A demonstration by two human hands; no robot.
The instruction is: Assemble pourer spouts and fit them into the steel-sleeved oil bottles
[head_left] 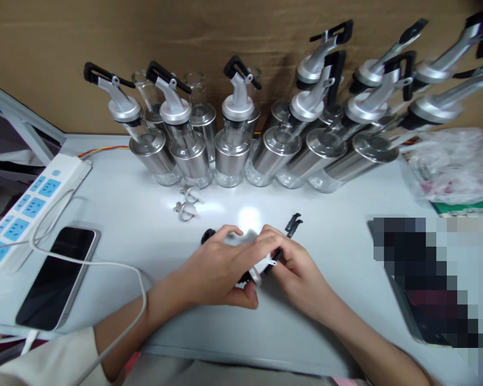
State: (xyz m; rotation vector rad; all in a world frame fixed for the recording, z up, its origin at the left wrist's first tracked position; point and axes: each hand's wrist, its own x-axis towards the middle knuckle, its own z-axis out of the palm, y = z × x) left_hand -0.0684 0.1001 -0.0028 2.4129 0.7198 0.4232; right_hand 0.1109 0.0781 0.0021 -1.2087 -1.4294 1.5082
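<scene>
Both hands, left hand (pixel 219 268) and right hand (pixel 293 265), close their fingers on a silver-and-black pourer spout (pixel 261 265) above the near white table (pixel 338 241), apparently mid-assembly, its black lever cap (pixel 293 224) wanting careful alignment.

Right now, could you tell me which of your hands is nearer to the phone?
Left. The left hand is nearer to the phone, which lies off to its left on the table; the right hand is farther right, beyond the left hand.
</scene>
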